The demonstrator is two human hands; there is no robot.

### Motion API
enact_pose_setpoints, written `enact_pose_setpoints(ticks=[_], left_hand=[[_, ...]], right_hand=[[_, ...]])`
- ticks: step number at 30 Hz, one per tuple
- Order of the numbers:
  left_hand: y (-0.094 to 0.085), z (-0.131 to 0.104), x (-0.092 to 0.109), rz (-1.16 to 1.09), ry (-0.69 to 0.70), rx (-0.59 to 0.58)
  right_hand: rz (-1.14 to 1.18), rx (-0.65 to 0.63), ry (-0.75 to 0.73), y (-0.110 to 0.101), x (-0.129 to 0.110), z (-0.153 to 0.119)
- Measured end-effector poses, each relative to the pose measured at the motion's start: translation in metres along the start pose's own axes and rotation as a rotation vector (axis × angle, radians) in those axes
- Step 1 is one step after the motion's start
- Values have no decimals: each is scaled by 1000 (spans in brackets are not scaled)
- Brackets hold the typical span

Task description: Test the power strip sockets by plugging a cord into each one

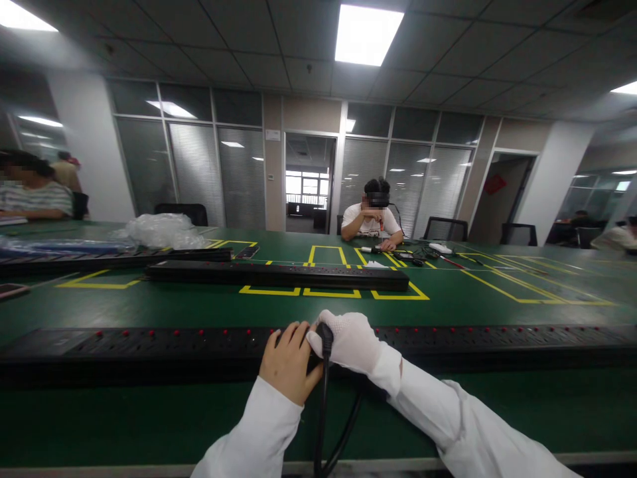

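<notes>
Near power strip (164,342), long and black, lies across the green surface (149,425), running to both frame edges, so its ends are hard to place. Its middle is hidden under the hands. Red dots along its top: about eight left of the hands; those on the right blur together, no sure count.

Left hand (287,362), bare, one: palm down on the near strip, fingers bent over its top, thumb toward the cord. Cannot tell if it grips or only rests. Right hand (351,342), white-gloved, one: closed around a black plug (324,335), its front end hidden. Black cord (323,405): two lengths hang below the hands, cut off at the bottom edge.

Beyond: one far power strip (279,274), black, whole length in view, over yellow tape outlines (271,291). Left of it, dark strips (124,257), number unclear, partly behind clear plastic wrap (159,231). One phone (247,252) behind the far strip; one flat device (12,290), cut off at left. One person (373,216) sits across the surface, leaning on it.
</notes>
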State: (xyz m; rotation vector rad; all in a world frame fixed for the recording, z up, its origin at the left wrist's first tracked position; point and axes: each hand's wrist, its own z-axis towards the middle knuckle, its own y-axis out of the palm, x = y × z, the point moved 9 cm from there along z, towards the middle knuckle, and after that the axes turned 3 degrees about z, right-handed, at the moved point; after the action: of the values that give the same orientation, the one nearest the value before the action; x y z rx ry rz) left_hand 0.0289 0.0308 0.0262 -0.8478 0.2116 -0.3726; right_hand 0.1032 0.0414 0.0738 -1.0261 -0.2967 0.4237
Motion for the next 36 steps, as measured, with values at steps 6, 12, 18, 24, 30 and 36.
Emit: enact_pose_setpoints(ticks=[6, 12, 18, 24, 30, 36], left_hand=[[-3, 0, 1, 7, -2, -17], [-4, 1, 2, 18, 6, -22], [-5, 0, 1, 9, 4, -4], [-4, 0, 2, 5, 8, 7], [-3, 1, 1, 12, -3, 7], [-4, 0, 2, 0, 2, -4]], right_hand=[[-14, 31, -55, -5, -5, -3], [14, 27, -65, -6, -6, -3], [47, 7, -78, -8, -7, -2], [114, -36, 7, -2, 1, 0], [87, -32, 20, 0, 4, 2], [-11, 3, -100, -5, -7, -2]])
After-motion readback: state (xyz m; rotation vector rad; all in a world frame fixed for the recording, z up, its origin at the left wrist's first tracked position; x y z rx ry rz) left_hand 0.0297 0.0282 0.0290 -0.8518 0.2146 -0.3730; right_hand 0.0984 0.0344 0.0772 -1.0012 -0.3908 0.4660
